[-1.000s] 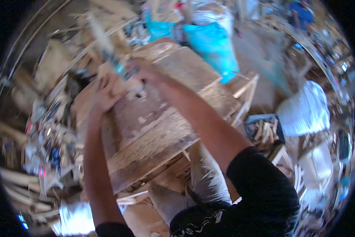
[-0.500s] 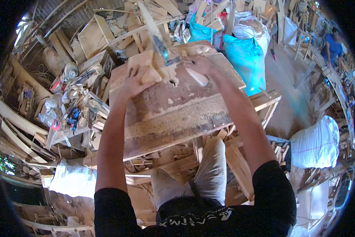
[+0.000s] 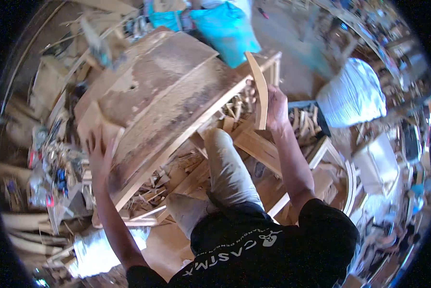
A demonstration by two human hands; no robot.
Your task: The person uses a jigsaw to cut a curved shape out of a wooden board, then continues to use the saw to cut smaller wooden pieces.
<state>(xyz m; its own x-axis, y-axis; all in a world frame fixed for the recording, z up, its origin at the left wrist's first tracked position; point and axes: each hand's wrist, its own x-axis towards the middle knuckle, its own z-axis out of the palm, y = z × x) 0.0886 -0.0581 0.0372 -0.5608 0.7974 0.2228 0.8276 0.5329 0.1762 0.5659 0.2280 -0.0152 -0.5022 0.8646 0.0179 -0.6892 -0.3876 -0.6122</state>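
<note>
My right hand (image 3: 276, 108) grips a curved, pale strip of wood (image 3: 259, 89) and holds it upright, off the right edge of the worn wooden worktable (image 3: 172, 67). The fingers are wrapped round the strip, partly hidden behind it. At the table's left end, my left hand (image 3: 99, 156) lies with fingers spread on a flat, light wooden board (image 3: 100, 125). A band of sawdust (image 3: 150, 89) runs across the tabletop.
A blurred upright metal part (image 3: 96, 44) stands at the table's far left side. Turquoise sacks (image 3: 225, 33) and a white sack (image 3: 353, 93) stand to the far right. Below the right hand sits a dark crate (image 3: 307, 120) of wood offcuts. Scraps lie under the table.
My right hand has lifted the curved strip off the tabletop and brought it right and nearer. My left hand stays on the board. The view has turned, so the table appears tilted.
</note>
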